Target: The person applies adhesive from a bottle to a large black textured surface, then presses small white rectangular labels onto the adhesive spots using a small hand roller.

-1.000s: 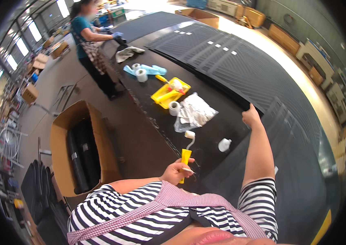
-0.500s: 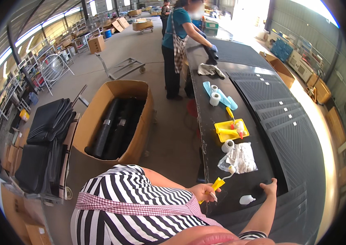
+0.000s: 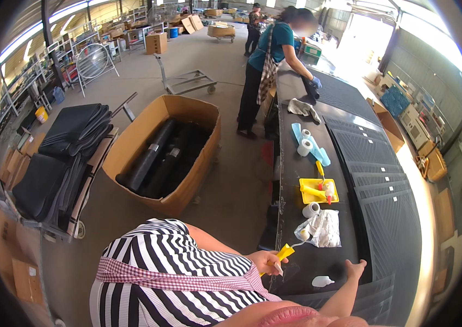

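Observation:
In my left hand (image 3: 266, 262), at the table's near left edge, is a small paint roller (image 3: 285, 252) with a yellow handle, its fingers wrapped round it. The bent metal rod reaches over the table, and the small roller head lies against a clear plastic bag (image 3: 326, 229) with white material inside. A small pale piece also shows by those fingers, too small to name. My right hand (image 3: 355, 269) has its fingers apart and holds nothing, beside the edge of the black ribbed mats (image 3: 386, 218). A white squeeze bottle (image 3: 322, 281) lies between my hands.
Along the table stand a white roll (image 3: 311, 210), a yellow tray (image 3: 303, 191) with another roller and bottle, light blue film (image 3: 321, 156) and a cloth (image 3: 303, 110). A co-worker (image 3: 274, 60) leans over the far end. Left are a carton (image 3: 214, 128) of black rolls and stacked mats (image 3: 73, 131).
The view has turned, so the scene sits further left on the table side and the carton further right. The co-worker bends lower over the far end. My left hand still grips the roller.

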`<state>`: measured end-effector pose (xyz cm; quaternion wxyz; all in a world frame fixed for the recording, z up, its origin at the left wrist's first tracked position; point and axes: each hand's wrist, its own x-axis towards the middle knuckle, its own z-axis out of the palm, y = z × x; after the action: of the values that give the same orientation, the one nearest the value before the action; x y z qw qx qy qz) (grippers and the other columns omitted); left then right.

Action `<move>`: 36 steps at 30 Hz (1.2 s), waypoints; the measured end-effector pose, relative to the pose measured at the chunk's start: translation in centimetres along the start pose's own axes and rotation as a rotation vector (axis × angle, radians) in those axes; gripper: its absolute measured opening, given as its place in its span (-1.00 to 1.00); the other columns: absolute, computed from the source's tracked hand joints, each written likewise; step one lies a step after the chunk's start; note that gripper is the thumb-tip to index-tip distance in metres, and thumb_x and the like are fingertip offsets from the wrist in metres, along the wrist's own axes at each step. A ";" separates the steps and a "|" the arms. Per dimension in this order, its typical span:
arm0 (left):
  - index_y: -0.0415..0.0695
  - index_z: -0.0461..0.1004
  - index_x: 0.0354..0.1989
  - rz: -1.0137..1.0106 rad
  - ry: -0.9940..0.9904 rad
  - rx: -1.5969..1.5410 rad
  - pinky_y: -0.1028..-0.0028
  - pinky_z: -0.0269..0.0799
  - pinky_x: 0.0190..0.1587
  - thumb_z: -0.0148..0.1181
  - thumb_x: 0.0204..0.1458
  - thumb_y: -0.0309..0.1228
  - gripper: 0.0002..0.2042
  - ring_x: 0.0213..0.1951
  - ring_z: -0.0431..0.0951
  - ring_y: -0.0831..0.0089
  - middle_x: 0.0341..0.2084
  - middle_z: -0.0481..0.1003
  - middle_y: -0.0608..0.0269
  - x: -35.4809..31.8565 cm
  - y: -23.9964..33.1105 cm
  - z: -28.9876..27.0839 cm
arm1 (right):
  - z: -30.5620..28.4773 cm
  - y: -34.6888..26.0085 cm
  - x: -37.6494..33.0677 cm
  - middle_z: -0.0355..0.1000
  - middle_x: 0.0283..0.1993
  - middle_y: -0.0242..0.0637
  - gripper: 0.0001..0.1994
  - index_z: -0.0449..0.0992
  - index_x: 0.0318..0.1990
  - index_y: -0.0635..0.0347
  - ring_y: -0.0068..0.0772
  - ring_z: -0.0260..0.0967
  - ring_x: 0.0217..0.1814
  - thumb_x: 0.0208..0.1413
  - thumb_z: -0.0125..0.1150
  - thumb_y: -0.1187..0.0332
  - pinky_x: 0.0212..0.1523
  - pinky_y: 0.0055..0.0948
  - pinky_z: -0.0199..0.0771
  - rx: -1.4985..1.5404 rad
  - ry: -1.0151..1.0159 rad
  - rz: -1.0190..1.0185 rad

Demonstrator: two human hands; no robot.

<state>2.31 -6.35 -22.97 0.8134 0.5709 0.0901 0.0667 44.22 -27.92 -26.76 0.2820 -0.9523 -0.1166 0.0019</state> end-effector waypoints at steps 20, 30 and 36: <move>-0.18 0.60 -0.28 0.116 0.133 -0.048 0.35 0.42 0.03 0.23 0.04 -0.70 -0.85 -0.09 0.47 0.32 0.12 0.33 0.09 -4.3 0.2 -2.1 | -10.7 -6.8 -12.4 0.09 -0.49 -0.49 -0.68 0.37 0.06 0.28 -0.71 0.00 -0.49 0.18 0.25 0.46 -0.50 -0.64 0.03 0.636 0.320 -0.412; -0.16 0.60 -0.31 0.139 -0.027 -0.029 0.35 0.37 0.06 0.24 0.04 -0.70 -0.85 -0.08 0.45 0.35 0.12 0.31 0.11 -3.9 -0.3 -0.6 | -13.3 -9.3 -11.6 0.13 -0.52 -0.48 -0.45 0.18 0.30 0.25 -0.67 0.00 -0.50 0.19 0.25 0.45 -0.40 -0.63 0.11 0.548 0.421 -0.390; -0.13 0.60 -0.33 0.163 -0.027 0.004 0.32 0.36 0.10 0.26 0.04 -0.67 -0.87 0.02 0.42 0.30 0.11 0.33 0.10 -5.1 0.2 -0.1 | -12.7 -10.4 -8.7 0.22 -0.44 -0.49 -0.60 0.32 0.18 0.27 -0.69 0.08 -0.45 0.20 0.21 0.48 -0.37 -0.65 0.17 0.434 0.204 -0.222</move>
<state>-2.66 -7.25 -22.46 0.8051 0.5789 0.0326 0.1248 34.30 -28.24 -11.05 0.4885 -0.8461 -0.1884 -0.1000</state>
